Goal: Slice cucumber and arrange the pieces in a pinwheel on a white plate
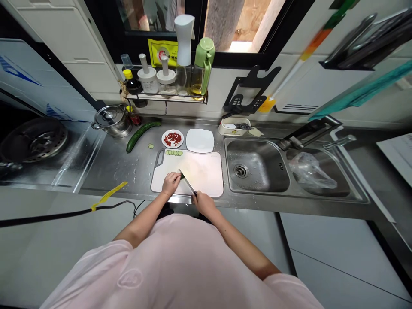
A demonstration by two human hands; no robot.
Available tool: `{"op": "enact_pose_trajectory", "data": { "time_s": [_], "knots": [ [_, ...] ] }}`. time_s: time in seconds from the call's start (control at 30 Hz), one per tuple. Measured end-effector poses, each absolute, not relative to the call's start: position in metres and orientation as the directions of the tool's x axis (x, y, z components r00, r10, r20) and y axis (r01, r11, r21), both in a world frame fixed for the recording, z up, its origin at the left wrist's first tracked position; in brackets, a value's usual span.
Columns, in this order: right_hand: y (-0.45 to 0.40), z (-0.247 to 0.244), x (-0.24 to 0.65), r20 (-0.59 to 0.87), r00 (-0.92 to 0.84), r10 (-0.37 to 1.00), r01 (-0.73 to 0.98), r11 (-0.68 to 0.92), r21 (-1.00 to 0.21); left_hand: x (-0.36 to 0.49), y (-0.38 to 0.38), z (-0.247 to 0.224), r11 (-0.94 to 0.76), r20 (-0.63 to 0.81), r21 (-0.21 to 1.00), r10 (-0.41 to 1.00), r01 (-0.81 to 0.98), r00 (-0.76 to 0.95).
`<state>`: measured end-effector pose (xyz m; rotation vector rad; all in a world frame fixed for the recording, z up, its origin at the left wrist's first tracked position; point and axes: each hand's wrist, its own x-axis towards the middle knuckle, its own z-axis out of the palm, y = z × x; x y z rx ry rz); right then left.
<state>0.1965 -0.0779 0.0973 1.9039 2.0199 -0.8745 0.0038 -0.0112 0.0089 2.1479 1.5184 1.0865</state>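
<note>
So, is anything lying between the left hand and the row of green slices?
Nothing that shows: in the head view, only bare white cutting board separates the left hand from the green slices.

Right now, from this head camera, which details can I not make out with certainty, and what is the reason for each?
All in the head view:
- Small dark-green piece: partly covered by the left hand; full shape hidden.
- Long steel knife: handle mostly hidden in the right hand.
- Chopped red pieces on the round white plate: too small to identify.
- Shiny steel pot: lid hides any contents.
- White flat object: cut off by the right edge.
</note>
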Motion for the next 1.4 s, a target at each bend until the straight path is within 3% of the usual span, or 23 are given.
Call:
{"op": "enact_pose_trajectory", "data": {
  "time_s": [0.93,1.4],
  "knots": [
    [-0.093,0.099,0.232,-0.505,-0.148,0.850,0.929,-0.056,-0.366,0.003,-0.012,0.007,-0.357,0.383,0.651,0.916,0.670,0.116],
    [-0.078,0.099,0.223,-0.341,-0.011,0.940,0.979,-0.059,-0.194,0.001,-0.012,0.007,-0.302,0.344,0.697,0.937,0.650,0.067]
  ]
}}
